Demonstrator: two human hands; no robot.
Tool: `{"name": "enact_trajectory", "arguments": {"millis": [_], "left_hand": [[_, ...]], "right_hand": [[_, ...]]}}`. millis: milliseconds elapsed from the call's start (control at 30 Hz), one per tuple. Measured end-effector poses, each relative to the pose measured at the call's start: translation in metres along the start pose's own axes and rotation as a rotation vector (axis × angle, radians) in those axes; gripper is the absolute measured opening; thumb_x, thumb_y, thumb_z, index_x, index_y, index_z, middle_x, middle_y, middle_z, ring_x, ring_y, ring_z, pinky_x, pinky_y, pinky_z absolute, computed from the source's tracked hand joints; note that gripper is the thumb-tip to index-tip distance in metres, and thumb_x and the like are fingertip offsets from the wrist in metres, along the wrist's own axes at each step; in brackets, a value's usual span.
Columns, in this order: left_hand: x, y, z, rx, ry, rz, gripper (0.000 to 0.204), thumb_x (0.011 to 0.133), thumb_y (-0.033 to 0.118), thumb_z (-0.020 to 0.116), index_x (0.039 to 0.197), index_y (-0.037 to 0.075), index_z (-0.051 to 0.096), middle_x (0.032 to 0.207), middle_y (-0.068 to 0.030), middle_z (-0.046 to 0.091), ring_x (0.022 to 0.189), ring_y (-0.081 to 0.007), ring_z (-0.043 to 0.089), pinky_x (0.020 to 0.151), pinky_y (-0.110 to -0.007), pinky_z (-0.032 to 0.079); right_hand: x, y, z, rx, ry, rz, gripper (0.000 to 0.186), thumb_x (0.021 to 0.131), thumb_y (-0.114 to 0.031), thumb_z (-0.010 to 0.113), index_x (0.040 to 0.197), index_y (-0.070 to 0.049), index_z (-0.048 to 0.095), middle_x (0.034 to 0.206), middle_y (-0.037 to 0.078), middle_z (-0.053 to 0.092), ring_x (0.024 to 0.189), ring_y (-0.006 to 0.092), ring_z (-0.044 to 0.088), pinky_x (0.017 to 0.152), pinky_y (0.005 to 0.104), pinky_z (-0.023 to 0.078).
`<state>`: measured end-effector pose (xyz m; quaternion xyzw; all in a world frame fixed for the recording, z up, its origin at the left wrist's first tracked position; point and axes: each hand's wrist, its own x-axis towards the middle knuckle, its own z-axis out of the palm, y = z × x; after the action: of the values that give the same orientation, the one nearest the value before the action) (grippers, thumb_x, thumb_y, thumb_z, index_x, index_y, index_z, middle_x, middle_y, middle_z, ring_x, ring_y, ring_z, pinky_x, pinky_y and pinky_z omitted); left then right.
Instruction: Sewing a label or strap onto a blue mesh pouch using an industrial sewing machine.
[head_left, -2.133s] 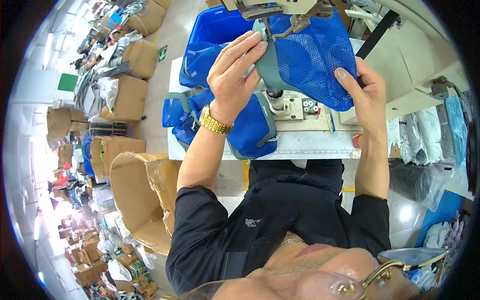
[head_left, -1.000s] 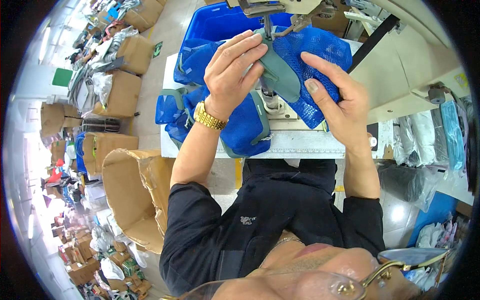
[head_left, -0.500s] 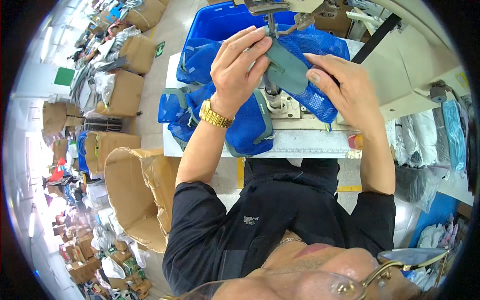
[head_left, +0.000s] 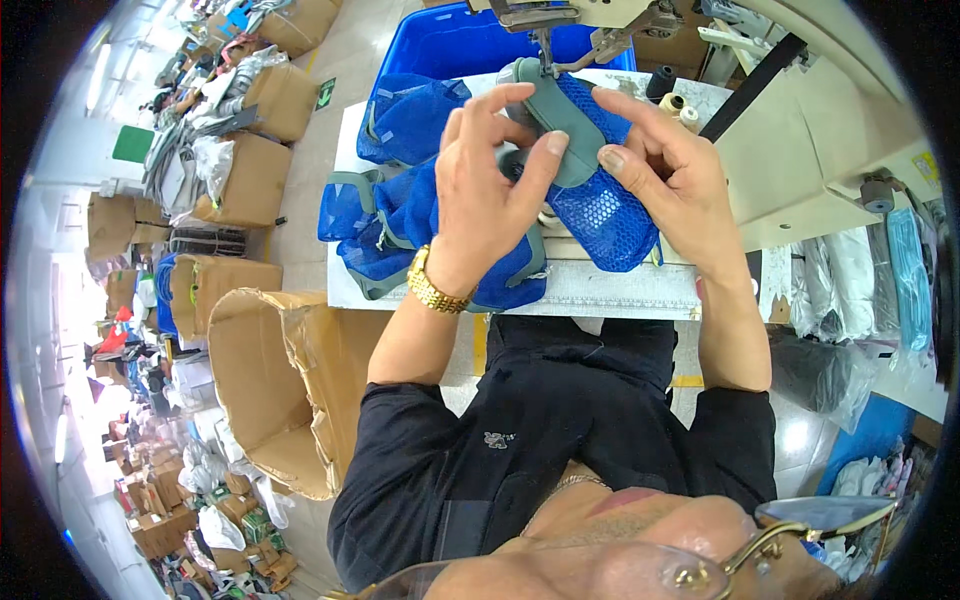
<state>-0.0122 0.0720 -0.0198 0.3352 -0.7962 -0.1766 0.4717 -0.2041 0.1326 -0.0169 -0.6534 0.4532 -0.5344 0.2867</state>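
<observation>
My left hand (head_left: 485, 185), wearing a gold watch, holds a grey-green panel (head_left: 570, 135) of a blue mesh piece (head_left: 610, 225), thumb on its face and fingers curled at its left side. My right hand (head_left: 675, 190) grips the piece from the right, thumb beside the panel and index finger over the mesh. The panel's upper end lies at the needle and presser foot (head_left: 546, 62) of a sewing machine (head_left: 560, 15); whether it is clamped there I cannot tell. More blue mesh pieces with grey-green parts (head_left: 400, 120) lie on the table (head_left: 610, 305) to the left.
A blue bin (head_left: 440, 40) stands behind the table, thread spools (head_left: 662, 85) beside the machine. The machine body (head_left: 800, 140) fills the right, with wrapped bundles (head_left: 840, 280) below. A large open carton (head_left: 260, 380) stands at my left; stuffed cartons (head_left: 260, 110) line the floor beyond.
My left hand has slid down from the panel's top and its thumb now lies on the panel's face. The mesh piece has swung lower and more upright; spools behind it have come into view.
</observation>
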Motion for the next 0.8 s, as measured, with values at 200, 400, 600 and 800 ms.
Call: {"name": "enact_trajectory", "arguments": {"millis": [200,400,600,800], "left_hand": [[0.014,-0.002,-0.012,-0.185,-0.070,-0.102,0.041,0.080,0.014,0.076,0.114,0.004,0.055,0.079,-0.0095,0.066,0.069,-0.0193,0.065,0.062,-0.029,0.051],[0.040,-0.009,-0.039,0.009,-0.267,0.096,0.039,0.078,0.017,0.077,0.112,0.007,0.060,0.079,-0.0050,0.066,0.064,-0.0150,0.063,0.061,-0.027,0.049],[0.068,-0.016,-0.055,-0.009,-0.421,0.123,0.030,0.081,0.017,0.075,0.110,0.012,0.067,0.080,-0.0025,0.061,0.073,-0.0116,0.058,0.067,-0.026,0.048],[0.092,-0.028,-0.052,-0.038,-0.606,0.159,0.031,0.079,0.016,0.081,0.105,0.006,0.067,0.094,0.0009,0.059,0.088,-0.0087,0.052,0.082,-0.025,0.044]], "right_hand": [[-0.010,0.001,0.023,0.071,0.142,0.021,0.045,0.090,-0.010,0.069,0.132,-0.003,0.057,0.065,-0.004,0.042,0.058,0.0042,0.038,0.052,0.0215,0.032],[-0.018,0.004,0.043,0.150,0.211,0.033,0.051,0.088,-0.006,0.070,0.135,-0.004,0.054,0.065,-0.004,0.041,0.059,0.0045,0.037,0.055,0.0205,0.033],[-0.018,-0.004,0.068,0.208,0.284,0.008,0.060,0.087,-0.002,0.070,0.142,-0.003,0.045,0.065,-0.008,0.035,0.058,0.0008,0.033,0.051,0.0179,0.024],[-0.011,-0.012,0.074,0.253,0.351,0.088,0.061,0.086,-0.005,0.070,0.141,-0.002,0.044,0.057,-0.002,0.041,0.052,0.0041,0.037,0.047,0.0215,0.029]]}}
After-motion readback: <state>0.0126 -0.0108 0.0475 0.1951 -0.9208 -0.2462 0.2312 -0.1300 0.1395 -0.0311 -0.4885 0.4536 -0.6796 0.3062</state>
